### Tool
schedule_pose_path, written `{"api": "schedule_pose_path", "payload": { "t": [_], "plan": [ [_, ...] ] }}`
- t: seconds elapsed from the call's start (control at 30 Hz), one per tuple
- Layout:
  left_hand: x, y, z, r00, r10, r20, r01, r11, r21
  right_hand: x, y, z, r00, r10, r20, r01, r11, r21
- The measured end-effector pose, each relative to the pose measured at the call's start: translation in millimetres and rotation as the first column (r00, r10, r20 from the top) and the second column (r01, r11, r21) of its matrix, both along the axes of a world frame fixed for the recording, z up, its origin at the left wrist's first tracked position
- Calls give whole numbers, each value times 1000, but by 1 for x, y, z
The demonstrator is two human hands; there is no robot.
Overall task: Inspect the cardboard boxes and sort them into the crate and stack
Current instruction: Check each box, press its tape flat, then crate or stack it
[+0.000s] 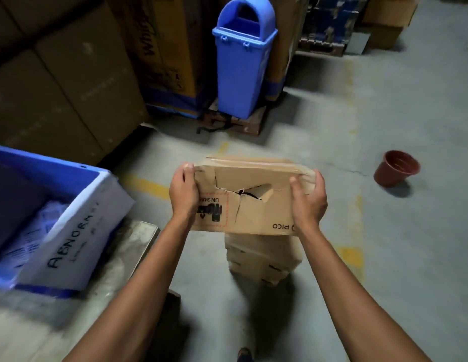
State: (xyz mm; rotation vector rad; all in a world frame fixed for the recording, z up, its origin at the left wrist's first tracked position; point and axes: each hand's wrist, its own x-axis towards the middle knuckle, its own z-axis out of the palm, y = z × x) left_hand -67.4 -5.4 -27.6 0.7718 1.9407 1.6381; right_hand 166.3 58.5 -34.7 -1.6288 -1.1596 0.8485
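Above stack [264,257]: cardboard box [256,220], face torn w/ jagged cracks, left hand [184,192] & right hand [308,202] gripping its ends.

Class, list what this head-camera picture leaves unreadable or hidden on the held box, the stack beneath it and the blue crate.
- Head view: UN code on the torn box, partly covered by the left hand.
- Head view: top and box count of the stack, hidden behind the held box.
- Head view: contents of the blue crate, blurred and cut off by the left edge.
- Head view: small writing on the label, blurred.
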Motion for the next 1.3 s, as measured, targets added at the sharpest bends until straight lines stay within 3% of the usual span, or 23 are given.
{"api": "schedule_pose_path", "payload": {
  "t": [0.17, 0.3, 0.43, 0.63, 0.87, 1.03, 1.13, 1.3],
  "plan": [
    [-54, -90, 69, 986, 165, -41, -153, 966, 209, -72, -59, 64, 983, 105, -153, -68, 972, 227],
    [-100, -178, 110, 953, 295, -74, -265, 923, 279, -126, -121, 105, 937, 253, -241, -166, 929, 331],
    [-137, -281, 124, 893, 436, -109, -381, 864, 330, -180, -188, 123, 868, 438, -233, -334, 863, 378],
    [-159, -449, 120, 733, 674, -95, -621, 720, 311, -261, -301, 114, 620, 777, -111, -717, 619, 322],
    [-155, -612, 70, 447, 884, 136, -879, 405, 254, -331, -415, 93, 330, 938, -110, -888, 348, 300],
    [-141, -673, 29, 277, 944, 181, -951, 241, 196, -364, -462, 59, 145, 974, -176, -964, 179, 198],
    [-143, -693, 3, 225, 959, 175, -969, 202, 141, -381, -480, 29, 65, 975, -211, -988, 92, 122],
    [-155, -708, -35, 249, 955, 161, -968, 250, 11, -402, -485, -22, 21, 972, -234, -999, 14, -34]
  ]
}}
